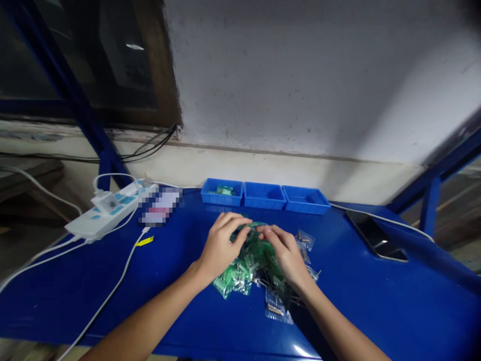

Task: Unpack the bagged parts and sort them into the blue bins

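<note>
My left hand and my right hand meet above a heap of small plastic bags. Between their fingertips they pinch a green plastic bag; its contents are hidden by the fingers. Under the hands lies a pile of green-tinted bags with light, thin pieces inside. Among them are clear bags with brownish metal-looking pieces, one clear bag at the pile's front and another clear bag right of my right hand. A few thin pins or screws show between the bags, too small to name surely.
Behind the pile stand three blue bins in a row; the left bin holds some green bags. At the left are a white power strip with cables and a partly blurred phone-like object. A black phone lies at the right.
</note>
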Demonstrator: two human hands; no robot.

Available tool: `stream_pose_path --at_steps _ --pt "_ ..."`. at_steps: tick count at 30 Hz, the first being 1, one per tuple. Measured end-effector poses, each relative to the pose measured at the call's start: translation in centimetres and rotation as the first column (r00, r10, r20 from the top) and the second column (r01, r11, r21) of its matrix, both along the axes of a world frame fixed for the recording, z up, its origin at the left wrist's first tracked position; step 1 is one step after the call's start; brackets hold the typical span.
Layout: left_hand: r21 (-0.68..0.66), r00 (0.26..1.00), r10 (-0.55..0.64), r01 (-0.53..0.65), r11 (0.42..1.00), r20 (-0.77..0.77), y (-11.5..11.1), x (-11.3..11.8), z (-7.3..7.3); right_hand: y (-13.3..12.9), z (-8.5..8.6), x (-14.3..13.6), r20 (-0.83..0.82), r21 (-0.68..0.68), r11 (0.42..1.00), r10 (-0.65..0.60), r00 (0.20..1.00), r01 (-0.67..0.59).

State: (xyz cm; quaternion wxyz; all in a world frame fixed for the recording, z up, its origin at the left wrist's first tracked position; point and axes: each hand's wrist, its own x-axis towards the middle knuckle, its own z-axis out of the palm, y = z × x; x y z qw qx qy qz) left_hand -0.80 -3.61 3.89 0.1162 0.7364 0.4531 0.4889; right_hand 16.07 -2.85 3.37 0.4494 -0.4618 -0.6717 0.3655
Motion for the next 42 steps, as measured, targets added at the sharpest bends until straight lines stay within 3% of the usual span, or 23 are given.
stream_pose_path --at_steps 3,7,10,13,15,18,21,24,26,28,31,34,37,39,42 --pt "0.112 0.982 -0.082 0.102 0.988 -0.168 -0.4 0.4 -0.2 0.2 0.0 -0.1 -0.193 -0.161 0.987 -0.025 0.981 -0.007" --pt "-0.003 0.974 -0.141 0.143 0.990 -0.176 -0.6 0.8 -0.3 0.4 -0.5 -0.1 -0.233 -0.090 0.994 -0.086 0.969 0.067" --pt "-0.226 0.988 -0.148 0.154 0.962 0.044 -0.4 0.8 -0.2 0.2 -0.6 0.1 -0.153 0.120 0.982 -0.129 0.980 0.148" --pt "-0.466 0.932 -0.060 0.233 0.854 0.356 0.1 0.5 -0.3 -0.2 -0.6 0.2 0.034 0.441 0.896 -0.075 0.997 0.052" --pt "-0.531 0.875 0.015 0.279 0.800 0.484 0.3 0.3 -0.4 -0.5 -0.7 0.1 0.146 0.571 0.819 -0.025 0.989 -0.063" --pt "-0.514 0.861 0.047 0.258 0.818 0.507 0.5 0.0 -0.3 -0.7 -1.1 -0.2 0.220 0.606 0.782 0.011 0.975 -0.145" --pt "-0.386 0.936 0.015 0.130 0.913 0.351 0.4 -0.2 0.1 -0.8 -1.1 -0.4 0.159 0.498 0.866 -0.041 0.986 -0.044" --pt "-0.105 0.995 -0.014 0.025 0.994 0.101 0.1 -0.2 0.3 -0.4 -0.9 -0.4 -0.005 0.239 0.969 -0.063 0.998 0.063" --pt "0.073 0.997 -0.058 0.062 0.995 -0.059 0.0 -0.2 0.2 -0.1 -0.8 -0.5 -0.153 0.024 0.999 -0.038 0.987 0.042" --pt "0.157 0.978 -0.097 0.127 0.979 -0.183 -0.1 0.0 0.0 0.2 -0.9 -0.6 -0.292 -0.140 0.990 -0.044 0.956 0.002" --pt "0.164 0.959 -0.134 0.179 0.970 -0.251 -0.2 0.2 -0.2 0.2 -0.9 -0.7 -0.395 -0.210 0.978 -0.071 0.916 -0.015" --pt "0.115 0.972 -0.151 0.173 0.978 -0.179 -0.5 0.6 -0.1 0.1 -0.9 -0.6 -0.344 -0.122 0.990 -0.106 0.933 0.067" --pt "-0.100 0.992 -0.113 0.119 0.988 0.063 -0.5 0.8 0.2 0.1 -0.9 -0.2 -0.189 0.120 0.969 -0.191 0.963 0.215" --pt "-0.323 0.951 -0.052 0.155 0.934 0.304 -0.3 0.8 0.3 0.0 -0.9 0.1 -0.085 0.346 0.915 -0.189 0.978 0.207" --pt "-0.532 0.825 0.057 0.308 0.789 0.562 0.2 0.6 0.2 -0.3 -0.9 0.1 0.095 0.573 0.820 -0.049 0.994 -0.014"
